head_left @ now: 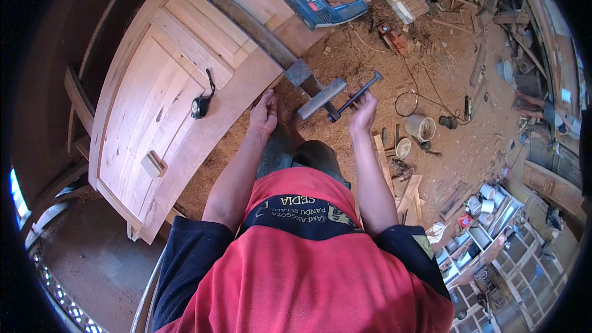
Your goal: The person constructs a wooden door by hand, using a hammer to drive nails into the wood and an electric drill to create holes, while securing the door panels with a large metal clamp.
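Observation:
A long bar clamp (322, 99) lies across a pale wooden panelled door (203, 89), its screw end jutting past the door's near right edge. My right hand (362, 113) is closed round the sliding handle of the clamp's screw. My left hand (265, 113) is at the door's edge, fingers curled against it, a little left of the clamp's jaw. On the door's face rest a black tape measure (200, 106) with a wrist strap and a small wooden block (153, 164).
A blue corded drill (317, 6) lies on another wooden piece at the top. Sawdust and offcuts cover the floor (345, 55), with an orange tool (393, 38), a cable and a bucket (420, 127) to the right. Another person's legs (530, 106) show at the far right.

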The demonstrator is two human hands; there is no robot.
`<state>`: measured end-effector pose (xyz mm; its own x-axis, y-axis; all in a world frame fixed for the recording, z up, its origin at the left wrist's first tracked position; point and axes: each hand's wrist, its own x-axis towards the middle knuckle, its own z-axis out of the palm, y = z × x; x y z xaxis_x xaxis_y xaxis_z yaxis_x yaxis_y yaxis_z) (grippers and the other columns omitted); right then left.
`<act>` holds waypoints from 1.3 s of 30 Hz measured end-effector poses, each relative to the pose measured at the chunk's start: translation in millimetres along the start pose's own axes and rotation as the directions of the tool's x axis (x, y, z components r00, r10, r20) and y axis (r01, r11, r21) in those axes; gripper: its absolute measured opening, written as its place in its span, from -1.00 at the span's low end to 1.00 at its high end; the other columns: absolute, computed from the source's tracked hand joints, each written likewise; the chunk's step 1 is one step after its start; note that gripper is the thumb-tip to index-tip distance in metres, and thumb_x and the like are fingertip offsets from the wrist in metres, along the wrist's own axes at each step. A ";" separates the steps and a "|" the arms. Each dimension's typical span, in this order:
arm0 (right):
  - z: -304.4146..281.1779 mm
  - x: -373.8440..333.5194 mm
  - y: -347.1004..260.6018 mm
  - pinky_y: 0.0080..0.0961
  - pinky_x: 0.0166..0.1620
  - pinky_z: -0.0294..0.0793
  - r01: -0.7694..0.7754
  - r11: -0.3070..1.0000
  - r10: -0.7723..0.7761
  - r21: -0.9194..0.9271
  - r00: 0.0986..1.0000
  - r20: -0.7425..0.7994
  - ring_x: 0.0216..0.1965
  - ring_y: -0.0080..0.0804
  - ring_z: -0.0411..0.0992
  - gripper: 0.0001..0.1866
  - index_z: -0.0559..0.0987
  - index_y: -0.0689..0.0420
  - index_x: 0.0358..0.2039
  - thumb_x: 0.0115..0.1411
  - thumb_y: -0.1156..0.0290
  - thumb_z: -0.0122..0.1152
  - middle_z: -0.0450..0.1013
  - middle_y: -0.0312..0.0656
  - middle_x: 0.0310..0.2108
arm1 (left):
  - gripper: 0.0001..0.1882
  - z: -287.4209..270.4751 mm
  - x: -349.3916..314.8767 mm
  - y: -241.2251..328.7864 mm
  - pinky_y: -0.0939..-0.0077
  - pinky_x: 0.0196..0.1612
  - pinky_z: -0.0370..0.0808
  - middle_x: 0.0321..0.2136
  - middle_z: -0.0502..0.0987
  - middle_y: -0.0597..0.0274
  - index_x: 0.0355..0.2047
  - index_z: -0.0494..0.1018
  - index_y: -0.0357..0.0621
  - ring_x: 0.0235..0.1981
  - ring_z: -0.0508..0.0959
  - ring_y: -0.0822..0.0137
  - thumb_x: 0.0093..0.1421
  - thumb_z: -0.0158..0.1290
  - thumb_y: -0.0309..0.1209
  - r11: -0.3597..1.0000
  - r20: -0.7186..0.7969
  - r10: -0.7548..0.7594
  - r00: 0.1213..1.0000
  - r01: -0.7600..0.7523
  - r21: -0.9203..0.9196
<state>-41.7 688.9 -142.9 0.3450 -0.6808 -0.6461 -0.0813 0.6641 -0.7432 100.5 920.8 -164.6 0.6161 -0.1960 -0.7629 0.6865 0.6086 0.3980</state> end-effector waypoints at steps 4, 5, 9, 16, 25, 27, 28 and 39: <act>-12.5 -106.1 0.4 -0.22 0.04 0.39 0.876 0.393 -0.562 -0.279 0.469 0.682 -0.12 -0.22 0.49 -0.57 0.57 0.21 -0.06 0.33 0.17 -0.11 0.55 -0.17 -0.16 | -0.81 -21.3 14.0 3.0 0.50 -0.13 0.63 -0.23 0.62 0.29 -0.18 0.52 -0.09 -0.20 0.63 0.39 0.21 0.20 -0.56 0.997 0.005 -0.073 0.997 0.073 -0.029; -18.9 -115.1 11.5 -0.22 0.04 0.39 0.877 0.391 -0.561 -0.279 0.467 0.683 -0.12 -0.22 0.49 -0.57 0.57 0.21 -0.06 0.33 0.17 -0.11 0.55 -0.17 -0.16 | -0.81 -20.6 20.2 -0.1 0.47 -0.14 0.61 -0.22 0.63 0.31 -0.18 0.53 -0.08 -0.20 0.63 0.37 0.20 0.21 -0.54 0.993 -0.016 -0.118 0.993 0.118 -0.013; -34.2 -99.6 60.2 -0.36 -0.11 0.46 0.537 0.541 -0.132 -0.648 0.815 0.565 -0.15 -0.41 0.49 -0.67 0.57 0.13 0.01 0.32 0.31 0.02 0.54 -0.22 -0.13 | -0.78 -5.2 31.3 -8.9 0.36 -0.03 0.52 -0.18 0.63 0.36 -0.12 0.54 -0.03 -0.11 0.61 0.34 0.21 0.23 -0.46 0.979 0.042 -0.198 0.979 0.195 0.061; -23.4 -26.7 63.9 -0.42 -0.28 0.60 -0.002 0.886 0.076 -0.464 0.987 0.143 -0.18 -0.39 0.55 -0.15 0.08 0.02 0.41 0.18 0.55 0.29 0.45 -0.07 0.00 | -0.72 17.1 19.4 -8.0 0.18 0.11 0.47 -0.12 0.61 0.19 -0.05 0.51 -0.11 -0.07 0.55 0.20 0.27 0.14 -0.30 0.975 0.075 -0.218 0.973 0.215 0.051; -32.7 6.9 70.6 -0.34 -0.01 0.50 0.452 0.516 -0.151 -0.728 0.884 0.442 -0.04 -0.20 0.49 -0.20 0.23 0.08 0.33 0.09 0.49 0.38 0.39 0.00 0.12 | -0.71 4.8 45.2 -20.0 0.20 0.22 0.35 -0.08 0.58 0.31 -0.08 0.52 -0.03 0.05 0.48 0.20 0.21 0.19 -0.29 0.973 0.154 -0.228 0.961 0.220 0.064; -31.0 11.1 79.1 -0.34 0.27 0.29 0.682 0.138 -0.069 -0.718 0.730 0.680 0.17 -0.13 0.37 -0.38 0.45 0.15 0.16 0.07 0.41 0.40 0.41 -0.05 0.12 | -0.66 -1.3 48.2 -18.2 0.17 0.22 0.32 -0.02 0.55 0.39 -0.04 0.51 0.00 0.10 0.45 0.31 0.19 0.23 -0.24 0.969 0.228 -0.248 0.942 0.246 0.038; -32.7 6.1 86.3 -0.34 0.27 0.29 0.659 0.148 -0.082 -0.738 0.751 0.655 0.17 -0.13 0.37 -0.38 0.45 0.15 0.16 0.07 0.41 0.40 0.41 -0.05 0.12 | -0.66 -0.9 46.2 -20.4 0.17 0.22 0.32 -0.02 0.55 0.39 -0.04 0.51 0.00 0.10 0.45 0.31 0.19 0.23 -0.24 0.961 0.228 -0.277 0.933 0.269 0.064; -18.3 -69.3 106.1 -0.43 -0.01 0.49 -0.005 0.779 0.281 -0.627 0.897 0.341 -0.06 -0.43 0.49 -0.55 0.45 0.17 0.05 0.15 0.43 0.33 0.51 -0.22 -0.14 | -0.70 -4.4 59.5 -29.9 0.33 0.18 0.29 0.00 0.55 0.41 -0.02 0.47 -0.04 0.09 0.45 0.35 0.26 0.11 -0.29 0.984 0.268 -0.170 0.948 0.147 0.104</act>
<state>-91.3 800.9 -180.2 0.6058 -0.3185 -0.7290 -0.6516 0.3272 -0.6844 114.9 894.4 -224.1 0.5712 -0.4955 -0.6544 0.8059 0.4899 0.3325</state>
